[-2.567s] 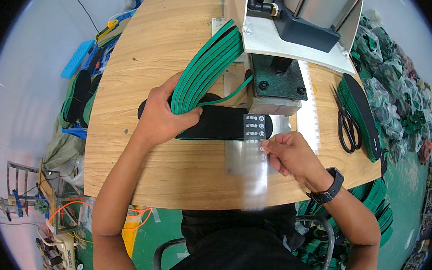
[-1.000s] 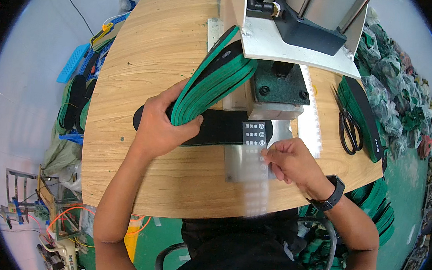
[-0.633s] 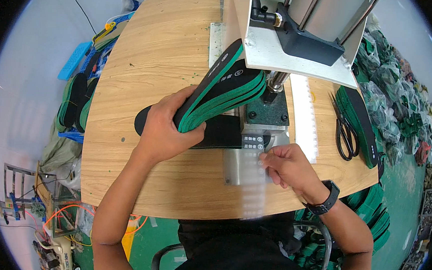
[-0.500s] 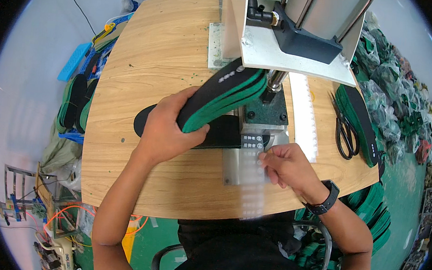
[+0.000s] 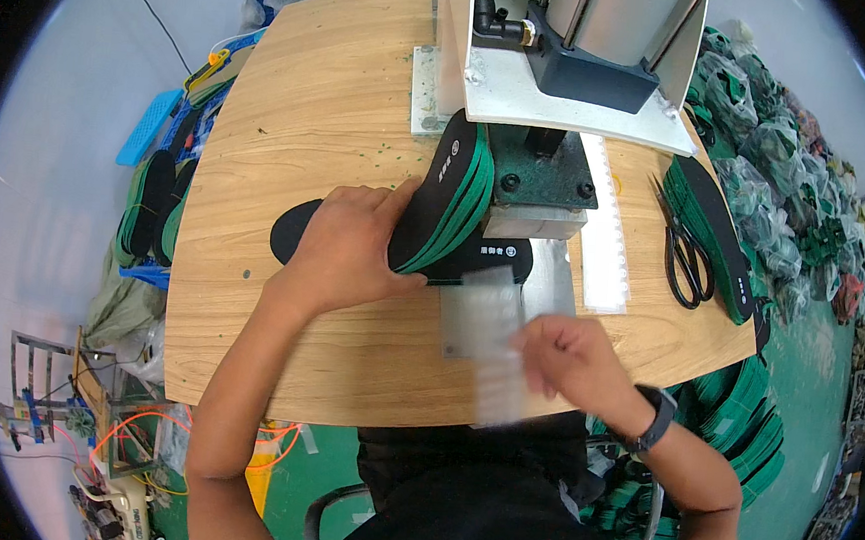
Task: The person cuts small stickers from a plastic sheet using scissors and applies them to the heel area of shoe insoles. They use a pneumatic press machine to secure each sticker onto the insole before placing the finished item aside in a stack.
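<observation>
Has a flat black insole (image 5: 465, 264) on the worktop (image 5: 305, 91), lying lengthwise left to right, with its left end rounded and white print near the right. Above it, clasps a stack of insoles (image 5: 445, 203) between thumb and fingers of the left hand (image 5: 352, 249), black-faced and green-edged, tilted, with long axis slanting up and rightward. Pinches, in the blurred right hand (image 5: 569, 358), a translucent strip (image 5: 491, 339), smeared by motion, stretching lengthwise toward the worktop's near edge.
</observation>
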The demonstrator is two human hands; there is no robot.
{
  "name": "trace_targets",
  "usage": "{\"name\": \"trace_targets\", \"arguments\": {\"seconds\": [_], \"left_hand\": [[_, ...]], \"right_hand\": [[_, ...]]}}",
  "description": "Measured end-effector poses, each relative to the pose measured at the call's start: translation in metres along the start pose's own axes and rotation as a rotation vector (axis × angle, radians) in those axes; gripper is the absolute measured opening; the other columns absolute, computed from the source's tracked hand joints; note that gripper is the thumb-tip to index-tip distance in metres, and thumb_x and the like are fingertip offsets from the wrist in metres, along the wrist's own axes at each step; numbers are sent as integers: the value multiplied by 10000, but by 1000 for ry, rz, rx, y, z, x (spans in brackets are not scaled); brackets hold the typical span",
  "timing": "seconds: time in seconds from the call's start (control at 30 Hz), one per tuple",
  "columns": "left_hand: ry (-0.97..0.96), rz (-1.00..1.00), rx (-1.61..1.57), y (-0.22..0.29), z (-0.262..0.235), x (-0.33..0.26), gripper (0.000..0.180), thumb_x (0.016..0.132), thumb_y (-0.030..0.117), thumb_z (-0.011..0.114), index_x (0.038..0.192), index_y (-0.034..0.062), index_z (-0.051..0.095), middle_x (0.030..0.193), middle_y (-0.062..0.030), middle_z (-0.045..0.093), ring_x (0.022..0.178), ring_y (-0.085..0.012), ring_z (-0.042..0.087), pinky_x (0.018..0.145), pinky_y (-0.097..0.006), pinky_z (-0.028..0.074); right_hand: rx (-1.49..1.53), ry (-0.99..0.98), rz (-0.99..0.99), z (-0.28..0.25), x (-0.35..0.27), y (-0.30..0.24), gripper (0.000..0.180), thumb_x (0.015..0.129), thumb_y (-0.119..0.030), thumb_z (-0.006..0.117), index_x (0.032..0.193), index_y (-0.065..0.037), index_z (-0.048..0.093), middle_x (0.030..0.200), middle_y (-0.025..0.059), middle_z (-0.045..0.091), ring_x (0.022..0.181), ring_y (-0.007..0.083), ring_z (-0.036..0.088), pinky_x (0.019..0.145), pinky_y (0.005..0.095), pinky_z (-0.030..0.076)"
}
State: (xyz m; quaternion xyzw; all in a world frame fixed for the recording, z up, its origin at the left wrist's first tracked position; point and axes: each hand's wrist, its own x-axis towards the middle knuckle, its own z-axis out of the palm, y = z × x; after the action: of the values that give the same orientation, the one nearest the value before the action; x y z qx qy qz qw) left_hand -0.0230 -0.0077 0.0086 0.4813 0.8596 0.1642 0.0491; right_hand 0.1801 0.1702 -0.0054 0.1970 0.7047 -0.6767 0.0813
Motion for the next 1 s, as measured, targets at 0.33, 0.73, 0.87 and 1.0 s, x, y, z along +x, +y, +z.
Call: {"name": "trace_targets", "arguments": {"seconds": [0.33,0.73,0.87,1.0], "left_hand": [[272,-120,-528,-19,-2,-9,562,630,161,666,1158,6,554,792,-163,645,700,-254,621,701,-318,495],[462,-234,-720,-18,-3,-19,365,651,71,647,999,-10,575,811,-54,620,720,-118,543,701,-270,467],[445,-211,-717,-18,-3,-17,460,648,72,643,1095,-7,573,843,-50,633,739,-112,549,729,-253,465],[424,-222,-715,-16,-4,-17,516,649,75,643,1153,0,565,843,-49,633,739,-106,548,733,-251,464]], "right_hand": [[32,25,153,-9,29,-15,239,895,-154,611,705,-9,618,515,37,552,405,80,472,378,219,357],[7,89,186,-14,46,-5,250,877,-170,643,698,1,610,478,25,518,333,81,431,318,214,272],[2,102,193,-14,46,-5,245,884,-173,637,711,-2,610,484,22,526,335,77,437,316,210,276],[-8,113,199,-13,46,-6,241,889,-178,630,716,-11,611,495,23,534,338,78,444,316,210,276]]}}
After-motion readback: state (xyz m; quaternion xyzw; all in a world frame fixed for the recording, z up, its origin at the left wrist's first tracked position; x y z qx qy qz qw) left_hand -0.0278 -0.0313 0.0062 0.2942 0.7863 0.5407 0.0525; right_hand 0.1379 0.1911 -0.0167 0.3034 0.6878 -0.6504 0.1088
